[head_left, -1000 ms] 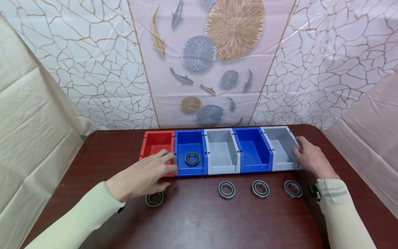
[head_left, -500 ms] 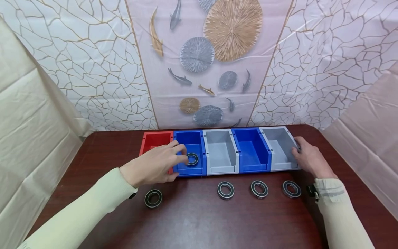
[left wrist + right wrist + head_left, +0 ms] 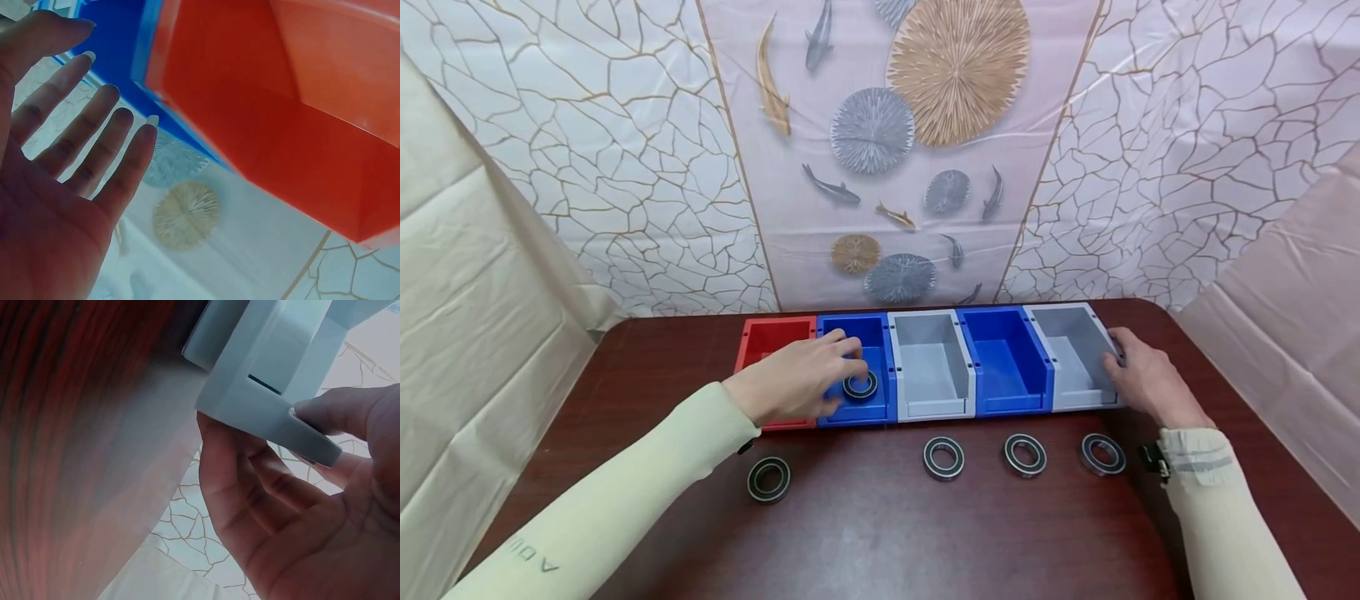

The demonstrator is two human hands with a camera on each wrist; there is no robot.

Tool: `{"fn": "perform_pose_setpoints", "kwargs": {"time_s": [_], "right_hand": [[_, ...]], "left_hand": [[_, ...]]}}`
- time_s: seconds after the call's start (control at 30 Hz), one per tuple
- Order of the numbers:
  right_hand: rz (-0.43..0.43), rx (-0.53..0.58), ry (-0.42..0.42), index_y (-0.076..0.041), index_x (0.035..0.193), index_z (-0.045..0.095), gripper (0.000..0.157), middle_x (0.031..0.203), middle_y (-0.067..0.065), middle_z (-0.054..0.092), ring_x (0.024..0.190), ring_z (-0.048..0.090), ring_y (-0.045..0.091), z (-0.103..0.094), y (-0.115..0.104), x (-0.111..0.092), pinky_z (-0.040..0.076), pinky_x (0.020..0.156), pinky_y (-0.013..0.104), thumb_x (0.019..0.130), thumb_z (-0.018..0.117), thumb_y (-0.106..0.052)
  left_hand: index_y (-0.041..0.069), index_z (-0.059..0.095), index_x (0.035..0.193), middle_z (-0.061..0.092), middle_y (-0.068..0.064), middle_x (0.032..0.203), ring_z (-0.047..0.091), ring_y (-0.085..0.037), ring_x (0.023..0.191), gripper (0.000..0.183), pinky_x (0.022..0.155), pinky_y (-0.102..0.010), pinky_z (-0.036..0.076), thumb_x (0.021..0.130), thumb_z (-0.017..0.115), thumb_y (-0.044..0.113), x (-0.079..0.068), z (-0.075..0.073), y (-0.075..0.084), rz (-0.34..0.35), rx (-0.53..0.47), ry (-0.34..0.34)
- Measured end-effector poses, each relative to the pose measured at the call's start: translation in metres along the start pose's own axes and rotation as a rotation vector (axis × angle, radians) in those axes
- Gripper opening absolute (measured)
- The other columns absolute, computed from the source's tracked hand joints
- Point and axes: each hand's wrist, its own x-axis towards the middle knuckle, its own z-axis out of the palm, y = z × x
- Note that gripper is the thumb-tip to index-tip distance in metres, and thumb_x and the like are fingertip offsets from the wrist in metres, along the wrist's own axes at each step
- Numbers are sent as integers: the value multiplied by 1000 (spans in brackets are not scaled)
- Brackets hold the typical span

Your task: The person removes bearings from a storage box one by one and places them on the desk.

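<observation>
My left hand (image 3: 801, 377) reaches over the left blue bin (image 3: 891, 408), its fingers bent loosely above a ball bearing (image 3: 870, 392) that lies inside. The left wrist view shows the fingers (image 3: 94, 134) apart from each other, with nothing between them and the thumb. The red bin (image 3: 760, 337) is partly hidden behind this hand. At the far right, my right hand (image 3: 1150, 379) grips the outer side wall of the right grey bin (image 3: 1078, 400). In the right wrist view the thumb (image 3: 340, 409) presses one face of that wall, and the other fingers lie along its outside.
Several ball bearings lie on the dark wood table (image 3: 880, 533) before the bins: one at left (image 3: 769, 497), others from the middle bearing (image 3: 943, 475) rightwards. Between the blue bins stands another grey bin (image 3: 936, 408), beside the right blue bin (image 3: 1015, 406). A patterned cloth (image 3: 662, 167) hangs behind.
My left hand has moved right, from over the red bin and the left bearing to over the bearing in the left blue bin. The right hand has stayed on the grey bin.
</observation>
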Motion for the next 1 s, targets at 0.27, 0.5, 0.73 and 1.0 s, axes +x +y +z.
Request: {"fn": "perform_pose_setpoints", "kwargs": {"time_s": [0.27, 0.5, 0.73, 1.0], "right_hand": [[-28, -20, 26, 6, 144, 42, 50, 126, 41, 55, 99, 60, 48, -5, 0, -3, 50, 83, 64, 103, 50, -21], [-33, -48, 30, 11, 136, 51, 51, 125, 41, 58, 97, 61, 46, -10, 2, -4, 50, 85, 64, 105, 48, -29], [-51, -37, 13, 11, 134, 54, 48, 126, 40, 59, 105, 61, 49, -16, 0, -5, 49, 86, 63, 106, 46, -27], [-68, -21, 3, 11, 134, 54, 48, 123, 39, 61, 91, 65, 37, -17, 3, -6, 54, 75, 51, 106, 48, -27]], "left_hand": [[21, 72, 122, 62, -5, 130, 53, -21, 121, 37, 94, -38, 59, 86, 81, 21, 13, 9, -6, -52, -37, -79], [22, 71, 123, 62, -3, 130, 52, -21, 123, 40, 98, -40, 57, 84, 83, 21, 21, 15, -11, -78, -63, -108], [23, 72, 122, 62, -3, 130, 54, -21, 124, 40, 100, -43, 56, 84, 84, 22, 26, 21, -15, -93, -107, -130], [25, 74, 119, 63, -1, 126, 56, -20, 120, 36, 100, -42, 56, 85, 82, 18, 36, 24, -18, -98, -133, -156]]}}
